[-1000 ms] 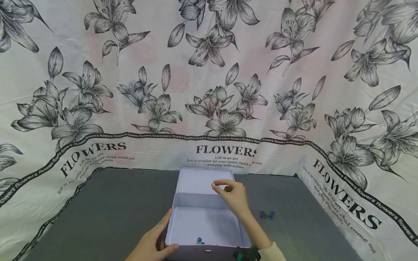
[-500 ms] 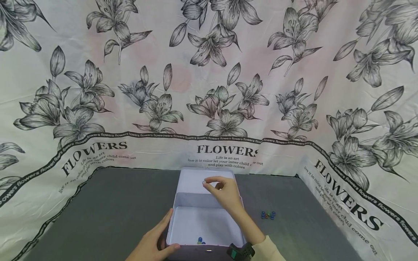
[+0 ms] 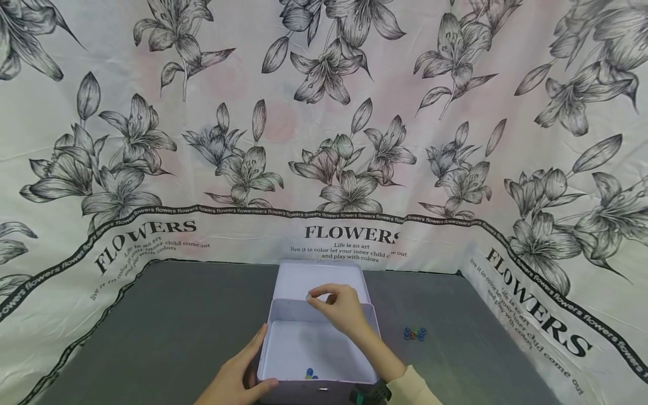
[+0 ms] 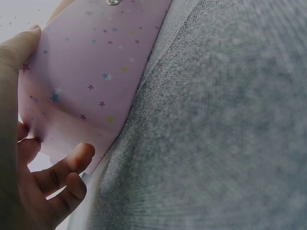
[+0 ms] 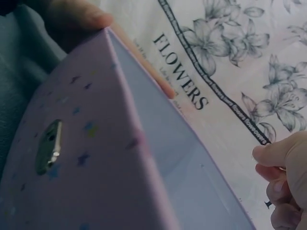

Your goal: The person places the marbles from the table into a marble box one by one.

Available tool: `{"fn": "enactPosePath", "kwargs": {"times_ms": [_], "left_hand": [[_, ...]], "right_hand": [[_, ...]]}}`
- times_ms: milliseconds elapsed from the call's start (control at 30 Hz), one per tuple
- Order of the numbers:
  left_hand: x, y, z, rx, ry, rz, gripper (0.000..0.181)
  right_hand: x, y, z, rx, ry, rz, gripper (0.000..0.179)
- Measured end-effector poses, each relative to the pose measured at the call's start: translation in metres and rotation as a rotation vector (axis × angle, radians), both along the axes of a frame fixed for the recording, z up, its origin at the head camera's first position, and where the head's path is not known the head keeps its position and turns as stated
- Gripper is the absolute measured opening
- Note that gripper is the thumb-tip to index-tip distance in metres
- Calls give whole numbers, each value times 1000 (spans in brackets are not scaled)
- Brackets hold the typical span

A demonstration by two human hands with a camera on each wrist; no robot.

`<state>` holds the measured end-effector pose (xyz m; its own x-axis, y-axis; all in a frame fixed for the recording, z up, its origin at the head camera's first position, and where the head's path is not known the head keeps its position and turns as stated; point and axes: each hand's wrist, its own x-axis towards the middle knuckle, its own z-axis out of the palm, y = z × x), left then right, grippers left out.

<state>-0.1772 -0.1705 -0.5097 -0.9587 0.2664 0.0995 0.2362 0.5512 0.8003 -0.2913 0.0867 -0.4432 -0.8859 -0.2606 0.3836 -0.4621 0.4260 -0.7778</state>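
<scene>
A pink box (image 3: 298,343) patterned with small stars, white inside, stands with its lid (image 3: 304,278) swung back. My left hand (image 3: 235,368) grips its near left corner, the thumb on the front and fingers along the side; the left wrist view shows two fingertips (image 4: 81,155) off the surface. Above the back part of the box, my right hand (image 3: 341,309) pinches a tiny pale, clear-looking bead or marble (image 3: 307,296) between thumb and forefinger, mostly hidden. Several blue and yellowish marbles (image 3: 310,372) lie inside by the front wall.
Several blue, green and red marbles (image 3: 414,334) sit in a tight cluster right of the box on the dark grey tabletop (image 3: 202,315). A flower-printed cloth (image 3: 278,180) hangs behind and at both sides. A metal clasp (image 5: 49,147) is on the box front.
My right hand has moved left across the box, then slightly down, still pinching the tiny thing. The left hand, the box and the marbles have stayed put.
</scene>
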Motion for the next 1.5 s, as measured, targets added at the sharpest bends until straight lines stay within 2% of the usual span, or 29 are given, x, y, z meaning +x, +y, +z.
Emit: {"fn": "enactPosePath", "kwargs": {"times_ms": [133,267,500,700,967,1333,1500], "left_hand": [[1,0,0,17,-25,-10,106],[0,0,0,21,-22,-13,106],[-1,-2,-2,35,-9,-24,104],[-2,-3,-3,57,-18,-36,104],[-1,-2,-2,12,-17,-18,105],[0,-1,0,14,4,-18,105],[0,-2,0,7,21,-13,106]], "right_hand": [[1,0,-4,27,-18,15,8],[2,0,-7,77,-22,19,7],[3,-1,-13,208,30,43,6],[4,-2,-18,265,43,94,5],[8,-8,-25,387,-10,176,6],[12,-11,-31,516,62,221,5],[15,-11,-29,582,34,224,5]]}}
